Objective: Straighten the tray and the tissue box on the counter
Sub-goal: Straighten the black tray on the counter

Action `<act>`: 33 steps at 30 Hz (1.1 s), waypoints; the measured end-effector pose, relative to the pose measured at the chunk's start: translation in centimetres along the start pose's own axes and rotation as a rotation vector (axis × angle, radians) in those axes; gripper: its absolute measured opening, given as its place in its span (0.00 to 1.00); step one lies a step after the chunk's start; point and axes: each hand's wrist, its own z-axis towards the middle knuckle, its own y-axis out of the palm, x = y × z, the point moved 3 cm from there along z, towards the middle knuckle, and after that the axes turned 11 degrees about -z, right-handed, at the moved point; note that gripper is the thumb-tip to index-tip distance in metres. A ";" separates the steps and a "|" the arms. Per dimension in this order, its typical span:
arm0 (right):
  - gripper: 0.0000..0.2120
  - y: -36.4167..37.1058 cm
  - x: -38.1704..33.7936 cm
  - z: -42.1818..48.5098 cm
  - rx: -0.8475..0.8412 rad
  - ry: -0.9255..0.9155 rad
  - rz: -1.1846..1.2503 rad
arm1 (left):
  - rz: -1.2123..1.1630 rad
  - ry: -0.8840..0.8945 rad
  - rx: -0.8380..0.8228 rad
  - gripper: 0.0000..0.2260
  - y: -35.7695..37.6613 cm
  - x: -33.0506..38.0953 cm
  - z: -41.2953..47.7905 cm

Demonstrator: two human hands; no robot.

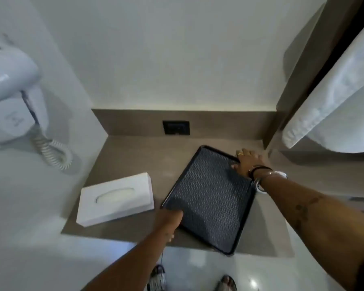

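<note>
A black tray [210, 198] with a textured inside lies skewed on the brown counter [132, 156], its near corner reaching the front edge. My left hand [171, 220] holds the tray's near-left edge, thumb on its inside. At the far-right corner my right hand [247, 161] grips the rim, fingers curled over it. A white tissue box [116, 198] lies to the left of the tray, turned at an angle, apart from both hands.
A white wall-mounted hair dryer [7, 97] with a coiled cord [53, 152] hangs at the left. A black socket [176, 127] sits in the backsplash. White towels [332, 106] hang at the right. My feet show below the counter's front edge.
</note>
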 end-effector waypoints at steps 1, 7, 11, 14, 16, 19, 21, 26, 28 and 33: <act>0.33 0.4 0.1 0.5 -0.012 -0.007 -0.015 | -0.047 -0.093 -0.031 0.23 0.7 -0.6 0.2; 0.27 2.5 0.9 3.3 -0.072 0.012 -0.015 | -0.168 -0.263 -0.113 0.17 3.4 -2.2 1.3; 0.22 3.7 1.3 3.6 -0.029 0.027 -0.047 | -0.261 -0.242 -0.071 0.18 4.6 -2.3 1.9; 0.18 4.3 1.8 3.4 0.036 0.075 -0.029 | -0.326 -0.221 -0.050 0.19 5.0 -2.2 2.3; 0.15 4.8 2.9 2.7 0.054 0.145 0.040 | -0.353 -0.192 -0.037 0.17 5.0 -1.7 2.7; 0.11 5.9 4.9 0.6 0.058 0.266 0.240 | -0.343 0.018 0.047 0.11 4.0 0.0 3.3; 0.08 6.8 5.9 -1.5 0.049 0.363 0.399 | -0.329 0.215 0.082 0.08 2.7 2.0 3.5; 0.07 9.7 5.7 -6.4 0.056 0.529 0.623 | -0.085 0.443 0.130 0.17 -0.2 6.3 5.2; 0.07 10.5 4.8 -7.7 0.066 0.559 0.674 | -0.005 0.487 0.126 0.16 -0.7 7.4 5.9; 0.10 10.8 3.2 -9.4 0.072 0.579 0.741 | 0.075 0.523 0.158 0.15 -1.4 8.2 7.3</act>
